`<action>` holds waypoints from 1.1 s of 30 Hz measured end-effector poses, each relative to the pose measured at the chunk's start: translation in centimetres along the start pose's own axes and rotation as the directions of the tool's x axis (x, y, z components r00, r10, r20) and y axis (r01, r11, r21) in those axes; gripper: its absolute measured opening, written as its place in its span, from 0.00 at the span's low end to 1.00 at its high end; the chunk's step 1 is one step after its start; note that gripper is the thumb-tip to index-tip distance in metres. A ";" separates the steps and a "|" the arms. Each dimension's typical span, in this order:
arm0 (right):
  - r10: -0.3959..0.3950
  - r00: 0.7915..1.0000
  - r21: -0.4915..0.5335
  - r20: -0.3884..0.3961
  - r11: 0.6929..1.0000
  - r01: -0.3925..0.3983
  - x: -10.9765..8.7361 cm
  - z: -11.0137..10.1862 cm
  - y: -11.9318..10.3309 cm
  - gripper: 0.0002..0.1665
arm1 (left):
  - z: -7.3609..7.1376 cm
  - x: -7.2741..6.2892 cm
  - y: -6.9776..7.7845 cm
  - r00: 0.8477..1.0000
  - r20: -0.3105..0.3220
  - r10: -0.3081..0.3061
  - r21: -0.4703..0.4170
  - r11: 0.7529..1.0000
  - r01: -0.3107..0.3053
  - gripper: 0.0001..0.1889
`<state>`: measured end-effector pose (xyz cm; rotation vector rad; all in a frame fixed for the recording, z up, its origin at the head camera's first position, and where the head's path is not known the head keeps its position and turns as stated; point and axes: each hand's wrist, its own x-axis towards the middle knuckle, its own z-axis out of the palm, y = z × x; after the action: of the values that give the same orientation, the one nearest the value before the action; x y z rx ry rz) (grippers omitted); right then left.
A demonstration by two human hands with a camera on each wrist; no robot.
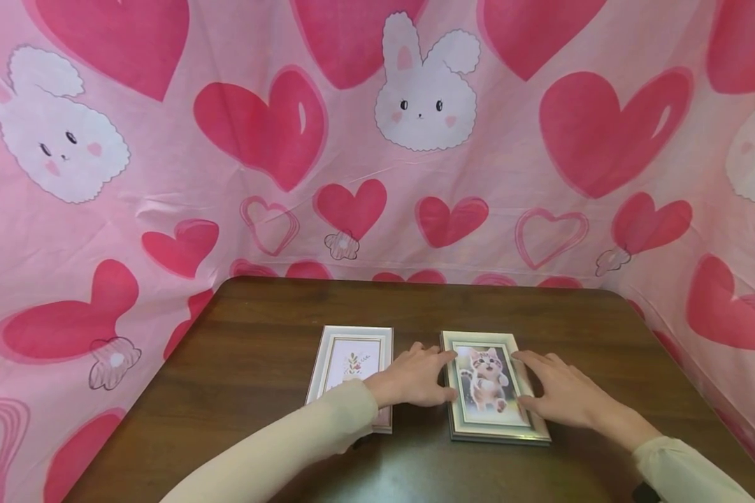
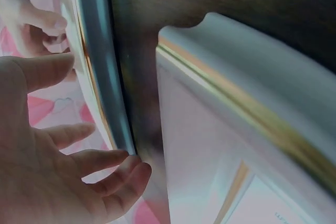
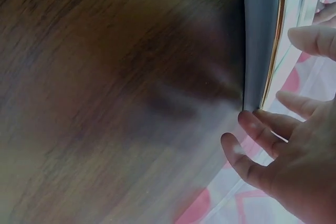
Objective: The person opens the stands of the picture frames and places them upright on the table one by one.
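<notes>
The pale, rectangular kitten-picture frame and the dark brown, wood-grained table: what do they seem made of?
The kitten frame looks like glossy plastic or painted wood: smooth moulded edges, bright highlights. The table could be wood or laminate, satin-finished: streaky grain, soft reflections.

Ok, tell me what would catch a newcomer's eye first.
Probably the pink cloth with red hearts and white rabbits behind the table. Next, the framed kitten picture between the left hand and right hand. The framed flower picture lies to its left, partly hidden by the left sleeve.

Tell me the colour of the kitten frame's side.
The kitten frame's side looks blue-grey, best seen in the left wrist view.
</notes>
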<state>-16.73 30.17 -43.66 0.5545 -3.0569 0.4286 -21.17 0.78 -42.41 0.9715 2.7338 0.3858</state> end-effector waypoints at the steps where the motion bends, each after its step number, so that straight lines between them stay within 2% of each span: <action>1: -0.002 1.000 0.010 0.001 1.000 0.002 0.0 0.0 0.0 0.47 | 0.0 0.0 0.0 1.000 0.003 0.000 -0.004 1.000 0.000 0.39; 9: -0.010 1.000 0.055 0.023 0.998 0.009 0.0 0.2 0.6 0.49 | 0.2 -0.1 0.0 1.000 0.008 0.020 -0.008 1.000 -0.020 0.39; 18: -0.052 0.998 0.136 0.035 0.990 0.047 -0.3 0.5 1.7 0.50 | 0.6 0.1 -0.4 1.000 0.002 0.005 -0.012 1.000 -0.004 0.39; 33: -0.009 0.997 0.185 0.081 0.983 -0.006 -0.5 -0.3 2.4 0.53 | 0.4 0.4 -1.0 0.999 -0.008 0.044 0.005 0.999 -0.044 0.42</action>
<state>-17.14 32.55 -44.01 0.5933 -3.1128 0.7130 -21.99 0.37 -43.14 1.0355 2.7258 0.3921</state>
